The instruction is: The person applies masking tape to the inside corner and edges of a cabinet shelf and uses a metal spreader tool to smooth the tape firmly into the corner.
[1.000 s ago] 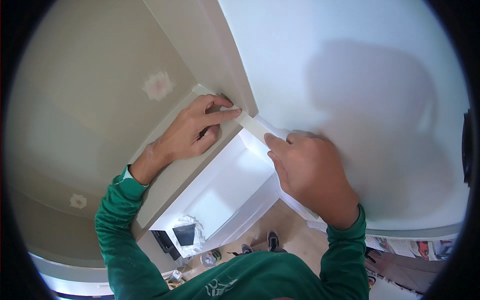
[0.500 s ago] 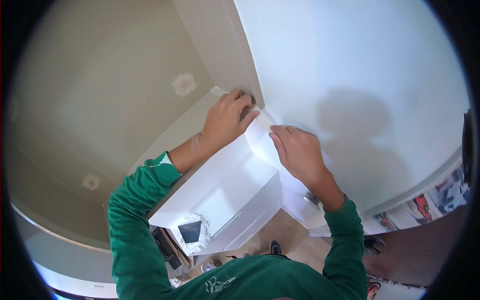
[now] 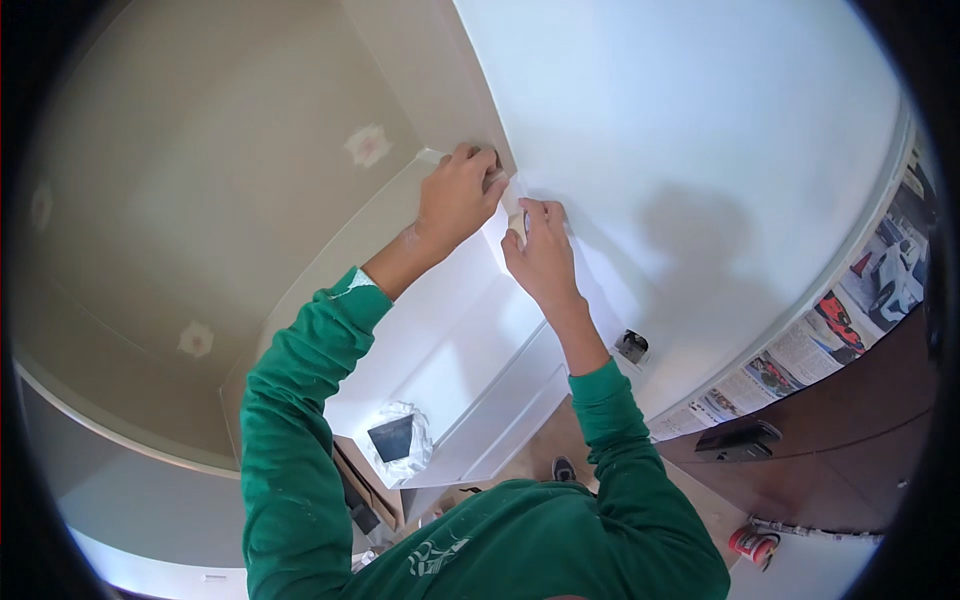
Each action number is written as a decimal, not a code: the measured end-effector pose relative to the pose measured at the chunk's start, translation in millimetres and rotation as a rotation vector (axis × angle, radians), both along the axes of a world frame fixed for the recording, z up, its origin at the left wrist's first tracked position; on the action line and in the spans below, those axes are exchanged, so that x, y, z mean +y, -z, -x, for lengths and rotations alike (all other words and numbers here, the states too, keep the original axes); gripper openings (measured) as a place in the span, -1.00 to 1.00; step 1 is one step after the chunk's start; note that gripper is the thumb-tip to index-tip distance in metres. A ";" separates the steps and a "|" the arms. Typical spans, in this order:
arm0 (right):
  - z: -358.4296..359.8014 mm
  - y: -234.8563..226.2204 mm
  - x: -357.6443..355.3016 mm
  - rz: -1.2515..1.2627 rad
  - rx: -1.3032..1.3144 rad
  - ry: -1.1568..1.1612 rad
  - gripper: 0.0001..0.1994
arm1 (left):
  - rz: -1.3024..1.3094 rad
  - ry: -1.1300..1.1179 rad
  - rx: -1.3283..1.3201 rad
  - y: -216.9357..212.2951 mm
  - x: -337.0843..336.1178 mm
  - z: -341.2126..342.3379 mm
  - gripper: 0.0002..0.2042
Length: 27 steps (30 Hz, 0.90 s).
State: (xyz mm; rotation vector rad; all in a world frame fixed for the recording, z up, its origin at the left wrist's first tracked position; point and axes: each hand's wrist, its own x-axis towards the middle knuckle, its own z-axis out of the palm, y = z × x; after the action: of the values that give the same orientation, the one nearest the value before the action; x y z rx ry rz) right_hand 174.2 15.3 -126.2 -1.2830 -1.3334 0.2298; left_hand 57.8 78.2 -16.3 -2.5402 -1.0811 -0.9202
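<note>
My left hand [image 3: 458,195] is up at the corner where a pale trim board meets the white panel, its fingers curled and pinched on a thin, pale tape strip [image 3: 430,156] that runs along the edge. Just to its right, and lower, my right hand [image 3: 545,255] grips what looks like a roll of masking tape [image 3: 516,222]. Fingers partly cover the roll, and the stretch of tape between the hands is hard to make out. Both green sleeves reach up from below.
A tan surface [image 3: 250,200] with pale filler-like patches spreads at left; a white panel [image 3: 700,120] at right. Newspaper [image 3: 800,360] edges the panel above a brown surface with a black handle [image 3: 738,440]. A dark rectangle ringed in white [image 3: 392,438] and a red can [image 3: 752,545] sit lower.
My right hand has moved left and up, close to my left hand, and the roll in it now shows. The left hand has shifted slightly up. The view has turned a little.
</note>
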 end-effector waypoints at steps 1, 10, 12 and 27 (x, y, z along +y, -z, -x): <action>3.5 -1.9 -0.2 0.013 0.006 0.029 -0.53 | 0.006 -0.009 0.001 0.3 -0.5 -0.9 -0.83; 21.0 -5.8 24.5 -0.114 0.136 0.151 -0.67 | -0.068 -0.105 0.017 9.2 0.5 -4.9 -0.80; 18.8 -9.1 28.9 -0.062 0.199 0.135 -0.77 | -0.089 -0.131 0.013 11.3 0.1 -6.5 -0.80; 16.6 -4.5 46.7 -0.002 0.467 0.030 -0.78 | -0.233 -0.261 0.076 21.7 -1.6 -16.7 -0.74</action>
State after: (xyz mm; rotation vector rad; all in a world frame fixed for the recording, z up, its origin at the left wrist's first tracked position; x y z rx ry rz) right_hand 157.6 62.0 -121.7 -1.1572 -0.9143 0.4752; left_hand 74.5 76.6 -38.0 -2.1675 -1.1732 -0.8203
